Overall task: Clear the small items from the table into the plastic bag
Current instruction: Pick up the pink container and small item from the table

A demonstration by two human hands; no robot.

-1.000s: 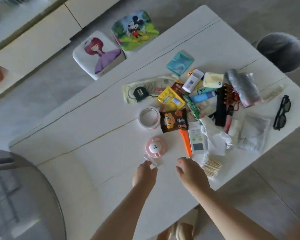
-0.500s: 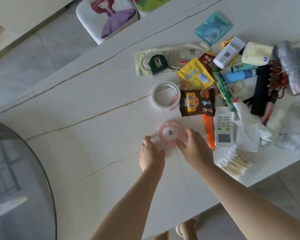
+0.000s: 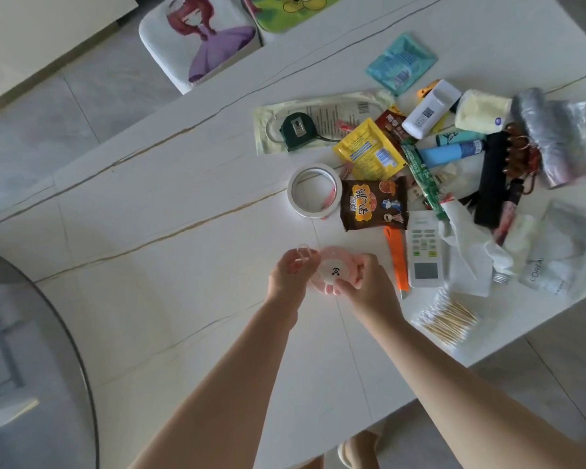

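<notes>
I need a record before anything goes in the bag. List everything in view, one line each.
round pink gadget: 1, pink with white centre, near table edge, between both hands
small clear piece: 1, transparent, in left fingers
tape roll: 1, white, table centre
brown snack packet: 1, right of tape
yellow packet: 1, above snack packet
tape measure: 1, dark green, on pale packaging
teal sachet: 1, far side
remote: 1, white, beside orange tool
cotton swabs: 1 bundle, near right edge
table: 1, white
cushioned stools: 2, cartoon prints, beyond table
left hand: pinches clear piece
right hand: grips gadget
</notes>
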